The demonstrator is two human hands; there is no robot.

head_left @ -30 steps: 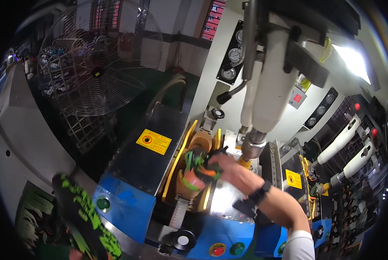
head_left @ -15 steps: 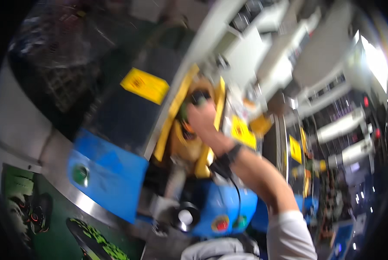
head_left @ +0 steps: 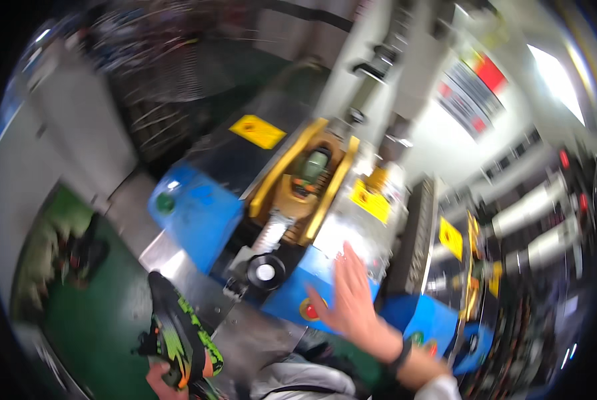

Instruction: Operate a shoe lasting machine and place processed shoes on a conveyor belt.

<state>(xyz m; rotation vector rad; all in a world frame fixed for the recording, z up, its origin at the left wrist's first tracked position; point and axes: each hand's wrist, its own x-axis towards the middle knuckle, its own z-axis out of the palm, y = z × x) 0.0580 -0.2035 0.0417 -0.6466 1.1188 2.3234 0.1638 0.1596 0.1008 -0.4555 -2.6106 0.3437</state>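
Observation:
My left hand (head_left: 160, 381), at the lower left edge, grips a black sports shoe (head_left: 186, 333) with orange marks and a green-speckled sole. My right hand (head_left: 352, 307) is spread with nothing in it, over the front of a blue machine (head_left: 288, 287), beside its red button (head_left: 312, 309). Farther off, between two yellow side pads (head_left: 325, 207), a tan cradle (head_left: 292, 200) holds a dark green shape (head_left: 315, 163) with orange marks, seemingly another shoe. A black round knob with a white centre (head_left: 265, 271) sits in front of the cradle.
Another blue housing (head_left: 198, 210) with a green button stands left of the cradle. A similar station (head_left: 438, 293) is on the right. Steel plate (head_left: 258, 333) lies in front. Blurred dark items (head_left: 78, 253) show on green at the left. Wire racking stands behind.
My right hand has left the cradle and come back toward me, fingers now spread. The left hand has come into view holding the shoe. The whole view has shifted.

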